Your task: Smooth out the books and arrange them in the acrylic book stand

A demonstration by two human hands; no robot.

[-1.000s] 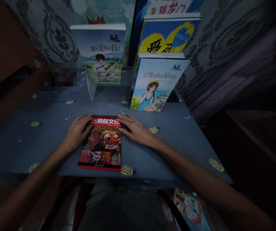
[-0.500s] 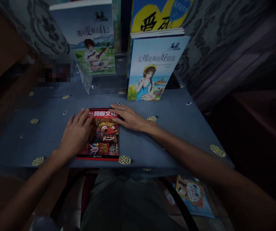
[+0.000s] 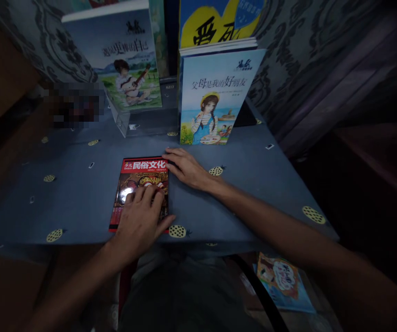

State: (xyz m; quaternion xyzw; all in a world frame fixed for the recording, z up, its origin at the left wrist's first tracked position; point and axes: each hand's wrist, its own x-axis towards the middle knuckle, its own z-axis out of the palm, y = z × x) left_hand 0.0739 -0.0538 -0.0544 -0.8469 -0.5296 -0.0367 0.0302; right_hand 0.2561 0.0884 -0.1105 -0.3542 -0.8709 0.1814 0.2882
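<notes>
A red and black book (image 3: pixel 143 177) with a mask picture and Chinese title lies flat and closed near the front edge of the table. Across its lower cover rests my left hand (image 3: pixel 141 212), fingers stretched forward and thumb out to the right, hiding much of the picture. My right hand (image 3: pixel 187 169) lies on the cloth just beyond the book's right side, its fingertips at the upper right corner. The fingers of that hand are extended, and it grips nothing.
On the grey-blue tablecloth (image 3: pixel 74 198), a book with a guitar player (image 3: pixel 132 69) stands in a clear holder at the back left. A light-blue book (image 3: pixel 215 97) stands right of it, before a yellow and blue book (image 3: pixel 219 23). Below the table lies a colourful book (image 3: pixel 284 281).
My left hand has moved right and nearer to me, from the book's left edge onto its lower cover. The title's left end now shows. My right hand stays by the upper right corner.
</notes>
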